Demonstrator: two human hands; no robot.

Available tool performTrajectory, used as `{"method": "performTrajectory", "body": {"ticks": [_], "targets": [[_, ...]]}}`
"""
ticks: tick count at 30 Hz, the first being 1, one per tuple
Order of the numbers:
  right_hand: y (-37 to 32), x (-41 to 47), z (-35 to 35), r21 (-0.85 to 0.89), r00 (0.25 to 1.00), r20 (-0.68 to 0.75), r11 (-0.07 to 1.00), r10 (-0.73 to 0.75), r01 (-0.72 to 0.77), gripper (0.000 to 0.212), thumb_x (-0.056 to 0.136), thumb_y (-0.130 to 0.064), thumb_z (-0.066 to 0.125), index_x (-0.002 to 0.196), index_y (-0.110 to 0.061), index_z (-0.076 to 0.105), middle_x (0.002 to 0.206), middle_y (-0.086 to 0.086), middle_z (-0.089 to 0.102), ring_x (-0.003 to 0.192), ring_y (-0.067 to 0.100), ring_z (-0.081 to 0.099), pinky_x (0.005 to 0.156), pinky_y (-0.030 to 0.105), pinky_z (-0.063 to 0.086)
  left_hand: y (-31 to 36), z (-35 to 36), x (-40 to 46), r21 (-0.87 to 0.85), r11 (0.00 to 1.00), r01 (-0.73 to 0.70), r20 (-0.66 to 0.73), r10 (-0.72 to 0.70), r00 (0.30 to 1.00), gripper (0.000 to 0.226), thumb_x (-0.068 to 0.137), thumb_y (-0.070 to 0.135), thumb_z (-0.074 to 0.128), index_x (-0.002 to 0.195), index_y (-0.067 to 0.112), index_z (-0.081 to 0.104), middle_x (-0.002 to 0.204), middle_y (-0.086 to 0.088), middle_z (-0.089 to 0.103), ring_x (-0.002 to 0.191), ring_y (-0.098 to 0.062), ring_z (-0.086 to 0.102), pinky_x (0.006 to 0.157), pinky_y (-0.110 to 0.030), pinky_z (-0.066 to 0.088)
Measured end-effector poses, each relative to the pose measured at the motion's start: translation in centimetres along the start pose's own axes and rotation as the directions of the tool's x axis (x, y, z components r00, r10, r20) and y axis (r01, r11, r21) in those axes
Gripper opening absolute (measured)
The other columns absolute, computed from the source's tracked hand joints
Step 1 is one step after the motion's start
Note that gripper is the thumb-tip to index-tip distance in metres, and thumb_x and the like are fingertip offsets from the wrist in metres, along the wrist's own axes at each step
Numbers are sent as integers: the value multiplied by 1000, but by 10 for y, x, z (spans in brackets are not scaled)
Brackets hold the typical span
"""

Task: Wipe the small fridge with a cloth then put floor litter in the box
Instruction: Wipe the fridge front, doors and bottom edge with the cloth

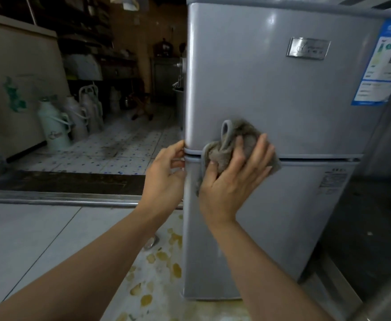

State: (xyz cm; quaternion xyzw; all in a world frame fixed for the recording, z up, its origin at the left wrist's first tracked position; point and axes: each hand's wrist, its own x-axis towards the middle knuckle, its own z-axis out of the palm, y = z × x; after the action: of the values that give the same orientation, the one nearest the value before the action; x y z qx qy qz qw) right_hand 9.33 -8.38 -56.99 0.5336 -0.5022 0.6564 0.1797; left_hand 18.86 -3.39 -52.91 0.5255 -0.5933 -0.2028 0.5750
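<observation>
A small grey two-door fridge (271, 89) stands in front of me, filling the right half of the head view. My right hand (231, 179) presses a crumpled grey cloth (238, 140) flat against the fridge front, right over the seam between the upper and lower doors. My left hand (166, 172) grips the fridge's left edge at that same seam, with its fingers curled round the corner. No box is in view.
Yellowish stains and a small scrap (151, 242) lie on the floor by the fridge's left foot. A metal door-track (50, 198) crosses the floor. Beyond it stand thermos flasks (55, 126), a beige chest freezer (16, 77) and dark shelving. A dark cabinet (375, 216) stands on the right.
</observation>
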Motion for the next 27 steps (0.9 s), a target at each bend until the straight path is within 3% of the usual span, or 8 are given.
{"method": "performTrajectory", "body": {"ticks": [2,4,7,9,14,16,21,27], "targets": [[12,2,-8,-1,997,47,998,-68,68,54,84,-26,60,134,-14,43,152,20,26,143,36,15,115,50,9,-1,-8,-1,-62,997,34,69,-30,997,56,85,-9,46,132,21,47,118,7,58,104,-2,56,82,-6,47],[30,11,-19,-5,994,41,995,-100,100,54,82,-21,63,132,-13,45,151,20,29,142,36,20,115,50,11,-6,-12,-6,-68,996,58,103,-51,993,53,88,-8,43,132,20,45,118,5,60,106,-4,57,85,-10,48],[42,27,-25,41,996,-73,998,57,-54,50,80,-12,60,128,-6,49,149,20,30,140,35,25,113,53,17,-18,-14,-13,-61,992,110,126,-102,987,49,91,-5,40,130,23,45,117,4,61,108,-5,58,89,-17,47],[29,28,-19,58,983,-133,992,123,-117,49,80,-9,56,127,-4,50,149,22,29,141,37,24,113,52,15,-26,-15,-14,-79,985,150,140,-138,980,49,92,-4,40,130,26,43,116,6,62,109,-3,57,79,-11,47],[-7,-4,5,-7,988,-18,988,-152,152,51,79,-17,56,129,-13,47,149,24,30,142,39,19,114,55,10,-37,-18,-14,-110,980,164,132,-149,980,53,91,-5,40,132,28,38,114,8,62,108,-4,59,81,-15,46],[-8,-9,10,-29,964,9,964,-265,265,42,86,-23,54,127,-18,48,147,22,33,141,38,21,114,56,13,-44,-22,-16,-114,979,171,80,-163,983,52,91,-7,38,131,26,38,113,7,60,104,-4,60,75,-12,48],[8,-7,13,-107,799,120,792,-590,601,39,83,-25,61,121,-23,55,148,9,35,141,33,24,114,53,14,-60,-37,-16,-56,982,179,-85,-184,979,52,88,-10,41,128,22,41,111,7,57,98,-3,59,76,-17,48],[33,-31,3,-73,528,264,529,-807,845,27,88,-28,54,110,-22,67,145,-4,41,138,23,33,113,45,16,-61,-39,-20,27,984,178,-73,-175,982,51,87,-9,44,128,22,41,113,6,56,97,-3,58,75,-14,46]]}}
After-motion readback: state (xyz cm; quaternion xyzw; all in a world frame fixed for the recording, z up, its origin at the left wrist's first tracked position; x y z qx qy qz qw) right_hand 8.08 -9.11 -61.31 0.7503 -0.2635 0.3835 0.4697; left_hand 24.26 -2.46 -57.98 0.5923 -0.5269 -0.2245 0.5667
